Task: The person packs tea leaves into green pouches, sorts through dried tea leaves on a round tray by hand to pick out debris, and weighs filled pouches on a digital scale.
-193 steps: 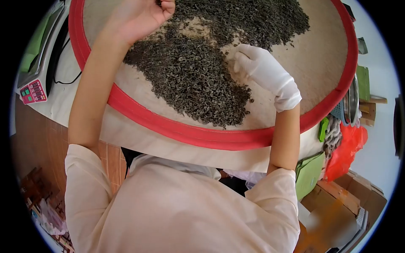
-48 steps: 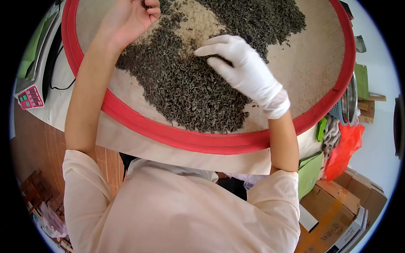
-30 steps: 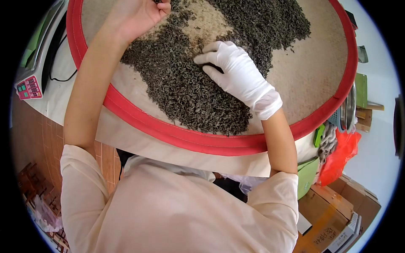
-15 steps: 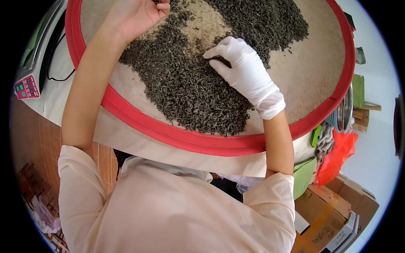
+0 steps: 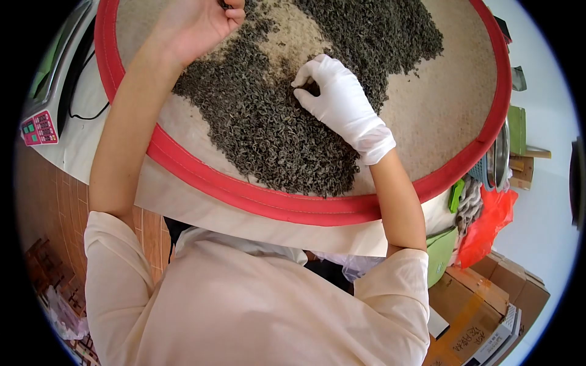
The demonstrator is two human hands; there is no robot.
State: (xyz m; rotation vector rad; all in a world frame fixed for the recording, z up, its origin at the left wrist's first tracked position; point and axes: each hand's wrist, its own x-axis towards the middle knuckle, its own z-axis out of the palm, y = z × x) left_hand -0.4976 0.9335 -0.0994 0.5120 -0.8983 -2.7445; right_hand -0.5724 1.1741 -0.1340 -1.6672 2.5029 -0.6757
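Note:
Dark, curled dried tea leaves (image 5: 268,134) lie spread in a broad patch on a round, pale tray with a red cloth rim (image 5: 256,210). My right hand (image 5: 336,100), in a white glove, reaches into the middle of the leaves. Its thumb and forefinger curve toward each other, with a narrow gap between the tips and nothing visible in it. My bare left hand (image 5: 198,27) is over the upper left of the tray, palm turned up. Its fingers curl around some dark bits that look like tea leaves; the top of this hand is cut off by the frame.
A scale with a pink keypad (image 5: 39,128) stands left of the tray. To the right are a red plastic bag (image 5: 488,226), a green bag (image 5: 441,256) and cardboard boxes (image 5: 476,305). Pale cloth (image 5: 183,192) covers the table under the tray.
My right hand has shifted slightly left over the leaves, its thumb tip now closer below the forefinger. My left hand has hardly moved.

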